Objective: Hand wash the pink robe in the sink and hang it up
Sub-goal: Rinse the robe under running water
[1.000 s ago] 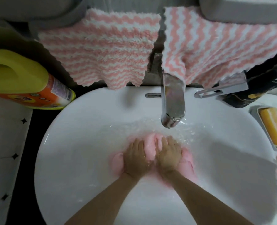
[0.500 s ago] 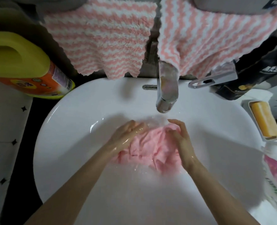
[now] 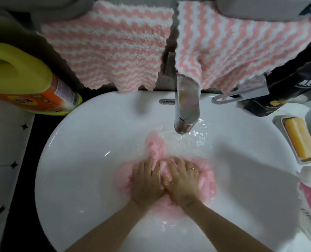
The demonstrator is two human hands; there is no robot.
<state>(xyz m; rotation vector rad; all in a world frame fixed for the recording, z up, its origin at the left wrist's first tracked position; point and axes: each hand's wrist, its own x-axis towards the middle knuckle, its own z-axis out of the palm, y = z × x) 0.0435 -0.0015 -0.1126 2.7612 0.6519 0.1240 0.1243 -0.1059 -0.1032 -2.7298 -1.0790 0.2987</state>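
soft pink robe (image 3: 206, 180): wet, bunched up in round white sink (image 3: 74, 170) | left hand (image 3: 145, 180): presses flat on robe, fingers straight, a little apart | right hand (image 3: 183, 180): same, touching left hand | shiny metal tap (image 3: 186, 106): water running

We see the white sink (image 3: 78, 179) holding shallow, rippling water and the pink robe (image 3: 208, 180), bunched wet on the basin floor toward the near side; one fold reaches up toward the faucet (image 3: 186, 110). Just beside the right rim sits a soap dish (image 3: 278, 122) with a yellow soap bar (image 3: 300, 140), a black pouch (image 3: 271, 99) behind it; by the left rim, a yellow detergent jug (image 3: 23, 79).
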